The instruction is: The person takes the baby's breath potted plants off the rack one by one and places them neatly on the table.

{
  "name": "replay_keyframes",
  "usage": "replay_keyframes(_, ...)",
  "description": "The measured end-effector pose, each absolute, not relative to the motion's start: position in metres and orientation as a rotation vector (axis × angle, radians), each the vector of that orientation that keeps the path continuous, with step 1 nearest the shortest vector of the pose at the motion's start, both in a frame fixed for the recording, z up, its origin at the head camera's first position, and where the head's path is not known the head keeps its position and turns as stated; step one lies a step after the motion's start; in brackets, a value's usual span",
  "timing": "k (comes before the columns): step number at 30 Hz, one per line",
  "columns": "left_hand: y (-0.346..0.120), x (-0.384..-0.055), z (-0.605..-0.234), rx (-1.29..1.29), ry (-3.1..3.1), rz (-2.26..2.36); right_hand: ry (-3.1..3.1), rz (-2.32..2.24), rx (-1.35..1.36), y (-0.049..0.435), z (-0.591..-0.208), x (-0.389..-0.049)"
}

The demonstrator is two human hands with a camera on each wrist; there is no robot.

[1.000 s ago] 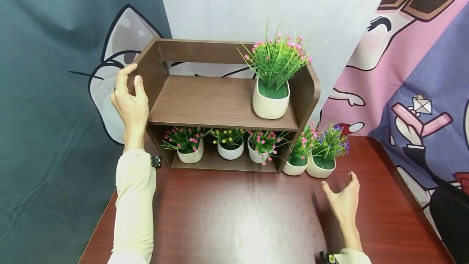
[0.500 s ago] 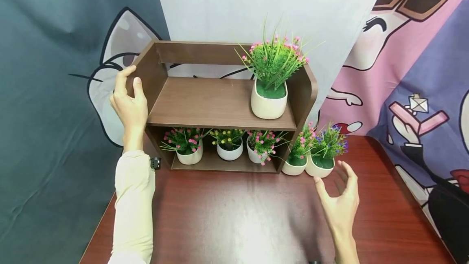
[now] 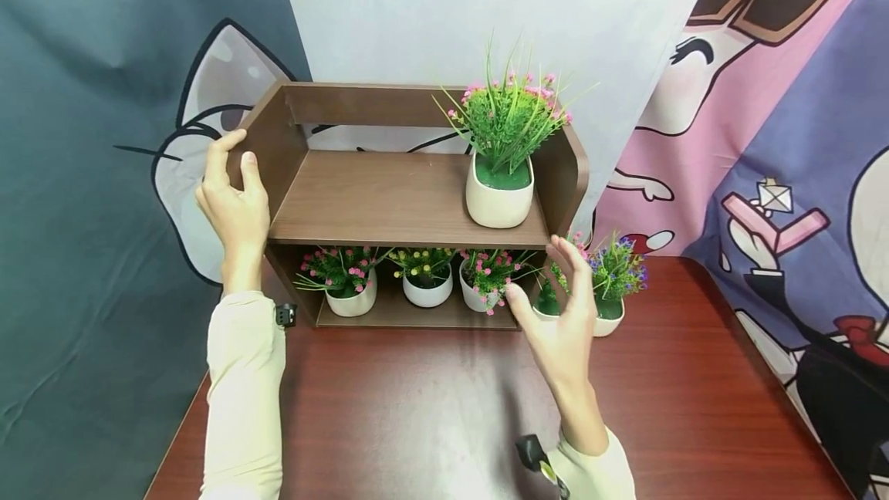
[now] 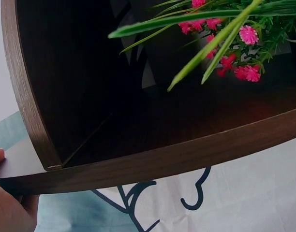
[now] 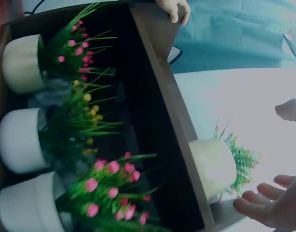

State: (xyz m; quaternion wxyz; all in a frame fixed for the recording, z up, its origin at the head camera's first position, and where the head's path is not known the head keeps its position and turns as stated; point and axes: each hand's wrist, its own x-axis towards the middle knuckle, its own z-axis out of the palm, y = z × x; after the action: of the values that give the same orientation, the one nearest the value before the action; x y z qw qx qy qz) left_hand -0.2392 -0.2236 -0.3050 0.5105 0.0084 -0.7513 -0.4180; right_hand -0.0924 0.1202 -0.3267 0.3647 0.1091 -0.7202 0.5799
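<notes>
Open room is offered on the upper shelf (image 3: 375, 195)
Its right end is blocked by a large pink-flowered plant (image 3: 505, 141); the lower shelf (image 3: 410, 318) is crowded by three small plants (image 3: 427, 293); the right side panel (image 3: 564, 176) is flanked by two potted plants (image 3: 614, 280).

My left sleeve (image 3: 245, 388) is long and pale cream, with lots of soft wrinkles. It stops before my left hand (image 3: 234, 211), which is bare. A little black wrist camera (image 3: 285, 315), like a box, sticks out by the cuff (image 3: 243, 298). My right sleeve (image 3: 596, 467) is pale cream too. The chunky black camera (image 3: 531, 452) there has a yellowish bit (image 3: 548, 473) beside it. My right hand (image 3: 561, 338) is bare.
</notes>
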Motion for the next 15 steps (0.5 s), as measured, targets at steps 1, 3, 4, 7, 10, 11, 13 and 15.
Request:
replay_keyframes(1, -0.223, -0.239, -0.305, 0.024, -1.81, -1.009, -1.87, 1.482, 0.27, 0.118, -0.326, -0.099)
replay_keyframes(3, -0.223, -0.239, -0.305, 0.025, -1.815, -1.005, -1.915, 1.455, 0.238, 0.115, -0.325, -0.112)
replay_keyframes(4, -0.223, -0.24, -0.305, 0.03, -1.815, -1.007, -1.932, 1.441, 0.228, 0.114, -0.326, -0.119)
replay_keyframes(7, -0.223, -0.24, -0.305, 0.041, -1.81, -1.018, -1.999, 1.369, 0.196, 0.111, -0.328, -0.14)
replay_keyframes(10, -0.223, -0.24, -0.305, 0.044, -1.807, -1.021, -2.061, 1.28, 0.163, 0.107, -0.326, -0.156)
replay_keyframes(11, -0.223, -0.24, -0.305, 0.043, -1.807, -1.022, -2.081, 1.254, 0.147, 0.106, -0.325, -0.16)
replay_keyframes(13, -0.223, -0.24, -0.305, 0.039, -1.807, -1.02, -2.116, 1.22, 0.11, 0.103, -0.323, -0.168)
replay_keyframes(15, -0.223, -0.241, -0.305, 0.031, -1.804, -1.019, -2.141, 1.196, 0.065, 0.1, -0.321, -0.174)
